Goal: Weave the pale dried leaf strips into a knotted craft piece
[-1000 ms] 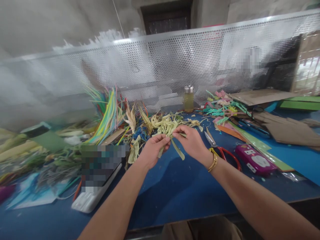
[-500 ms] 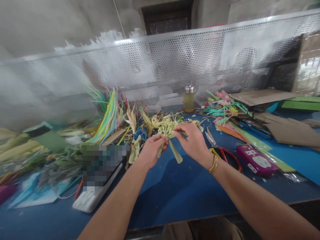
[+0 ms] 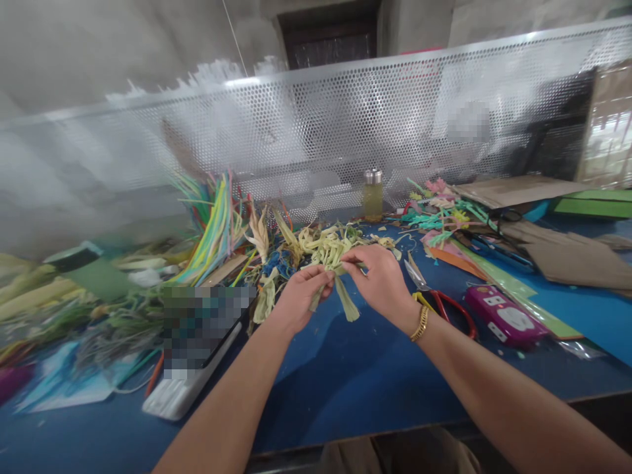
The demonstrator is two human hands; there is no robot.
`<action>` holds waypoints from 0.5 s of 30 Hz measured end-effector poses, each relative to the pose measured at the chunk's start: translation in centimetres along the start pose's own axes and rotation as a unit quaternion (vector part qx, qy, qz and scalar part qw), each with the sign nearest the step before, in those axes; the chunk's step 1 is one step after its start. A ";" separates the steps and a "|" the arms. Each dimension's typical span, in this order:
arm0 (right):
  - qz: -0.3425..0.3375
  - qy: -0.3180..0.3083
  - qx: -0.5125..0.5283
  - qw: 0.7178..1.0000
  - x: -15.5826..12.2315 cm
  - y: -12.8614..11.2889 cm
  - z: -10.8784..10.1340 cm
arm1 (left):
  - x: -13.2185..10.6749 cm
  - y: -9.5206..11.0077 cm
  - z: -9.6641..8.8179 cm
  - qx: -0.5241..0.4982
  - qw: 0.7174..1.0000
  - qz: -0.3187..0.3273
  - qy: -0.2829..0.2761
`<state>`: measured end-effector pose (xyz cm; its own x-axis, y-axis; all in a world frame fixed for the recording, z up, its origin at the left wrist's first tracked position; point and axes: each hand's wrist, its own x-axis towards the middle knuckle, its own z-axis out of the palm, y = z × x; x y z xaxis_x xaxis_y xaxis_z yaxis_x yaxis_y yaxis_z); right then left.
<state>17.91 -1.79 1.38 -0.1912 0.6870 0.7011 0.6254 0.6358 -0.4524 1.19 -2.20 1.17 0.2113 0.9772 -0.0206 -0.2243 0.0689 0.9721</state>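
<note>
Clamping pale green husk strips (image 3: 348,304) between thumb and fingers of the left hand (image 3: 305,294). Pinching thumb and fingertips of the right hand (image 3: 379,271) together on the upper part of the same strips, just beside the left fingertips; hiding the exact contact there. Letting one loose end trail down between both hands, over the blue table (image 3: 345,388). Working right in front of a twisted husk bundle (image 3: 326,245), lying just beyond the fingertips. Wearing a gold bracelet (image 3: 420,322) on the right wrist, near red-handled scissors (image 3: 459,312).

Free tabletop (image 3: 340,382) between forearms (image 3: 241,390)
</note>
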 end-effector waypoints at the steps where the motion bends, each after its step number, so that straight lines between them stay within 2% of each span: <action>1: -0.002 0.001 -0.001 1.000 0.0 0.0 0.0 | 0.0 0.0 0.0 -0.003 1.000 -0.002 0.001; 15: -0.017 0.018 -0.022 0.999 0.0 -0.1 -0.1 | 0.2 -0.5 -0.7 -0.013 1.000 -0.012 -0.016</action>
<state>17.89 -1.89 1.43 -0.1868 0.6511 0.7356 0.6521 0.6422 -0.4029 0.71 -1.89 0.58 0.2479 0.9681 -0.0356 -0.2428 0.0976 0.9652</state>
